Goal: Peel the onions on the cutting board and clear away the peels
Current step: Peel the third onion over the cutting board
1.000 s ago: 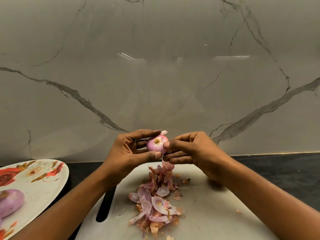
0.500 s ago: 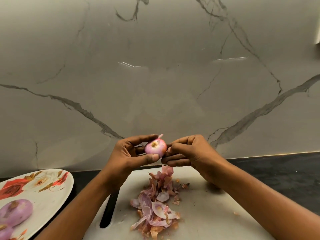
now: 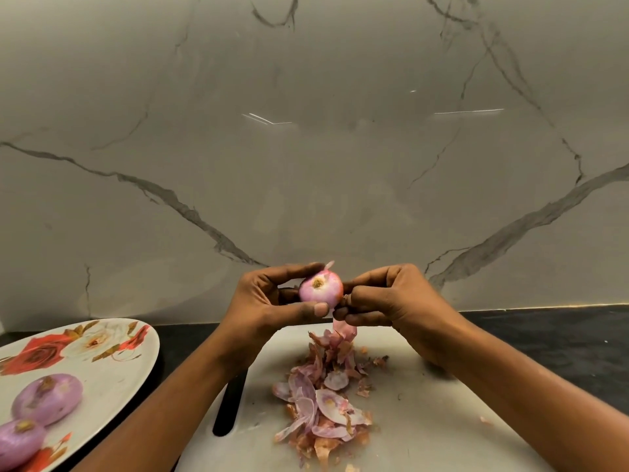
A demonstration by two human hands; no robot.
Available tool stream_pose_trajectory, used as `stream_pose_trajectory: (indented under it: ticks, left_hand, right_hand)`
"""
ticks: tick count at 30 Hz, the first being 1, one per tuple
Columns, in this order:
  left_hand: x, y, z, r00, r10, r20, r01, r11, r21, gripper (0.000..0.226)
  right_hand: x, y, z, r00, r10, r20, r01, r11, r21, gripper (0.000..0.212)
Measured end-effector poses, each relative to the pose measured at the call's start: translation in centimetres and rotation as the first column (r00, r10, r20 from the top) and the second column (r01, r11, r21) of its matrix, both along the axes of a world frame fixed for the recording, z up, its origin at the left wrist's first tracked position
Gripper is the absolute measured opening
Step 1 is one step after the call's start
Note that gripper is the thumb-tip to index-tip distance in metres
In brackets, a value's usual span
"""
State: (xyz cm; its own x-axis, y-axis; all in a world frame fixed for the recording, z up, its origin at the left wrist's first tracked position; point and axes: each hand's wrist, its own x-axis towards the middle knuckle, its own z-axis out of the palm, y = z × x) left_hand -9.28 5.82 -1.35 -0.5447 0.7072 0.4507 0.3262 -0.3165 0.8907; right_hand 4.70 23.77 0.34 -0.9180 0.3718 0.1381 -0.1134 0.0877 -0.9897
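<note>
A small pink onion (image 3: 321, 289) is held up above the white cutting board (image 3: 425, 424), root end facing me. My left hand (image 3: 269, 301) grips it between thumb and fingers. My right hand (image 3: 384, 299) pinches a strip of pink peel (image 3: 343, 327) that hangs down from the onion's right side. A pile of pink and brown peels (image 3: 326, 400) lies on the board below both hands.
A floral plate (image 3: 102, 362) at the left holds two peeled purple onions (image 3: 47, 398) (image 3: 20, 442). The board's black handle slot (image 3: 229, 405) shows beside my left forearm. A marble wall stands behind the dark counter (image 3: 561, 338).
My right hand has kept pulling the peel strip off the onion. The camera has tipped down a little, so more of the plate and a second peeled onion show.
</note>
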Motion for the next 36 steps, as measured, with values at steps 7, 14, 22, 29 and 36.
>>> stream_pose_trajectory:
  ticks: [7, 14, 22, 29, 36]
  left_hand:
    - [0.06, 0.21, -0.44, 0.999, 0.033, 0.015, -0.033, 0.999, 0.025, 0.06]
    - [-0.02, 0.3, -0.51, 0.988, 0.137, -0.071, -0.137, 0.991, 0.011, 0.063]
    - [0.05, 0.31, -0.48, 0.994, 0.095, -0.054, -0.092, 0.995, 0.044, 0.061]
    - [0.05, 0.3, -0.57, 0.985, 0.156, -0.078, -0.151, 0.986, 0.068, 0.062]
    - [-0.11, 0.48, -0.86, 0.946, 0.222, -0.238, -0.204, 0.974, 0.096, 0.059]
  right_hand:
    - [-0.05, 0.02, 0.17, 1.0, 0.013, 0.014, -0.013, 1.0, -0.021, 0.014]
    - [-0.12, 0.14, 0.14, 0.998, 0.054, 0.032, -0.054, 0.998, -0.026, 0.027]
    - [-0.16, -0.02, -0.12, 0.999, -0.032, -0.034, 0.034, 0.997, 0.064, 0.015]
    - [-0.02, 0.22, 0.18, 0.998, -0.066, -0.011, 0.067, 0.989, 0.133, 0.009]
    - [0.09, 0.07, 0.34, 0.998, 0.027, 0.051, -0.031, 0.996, 0.082, 0.014]
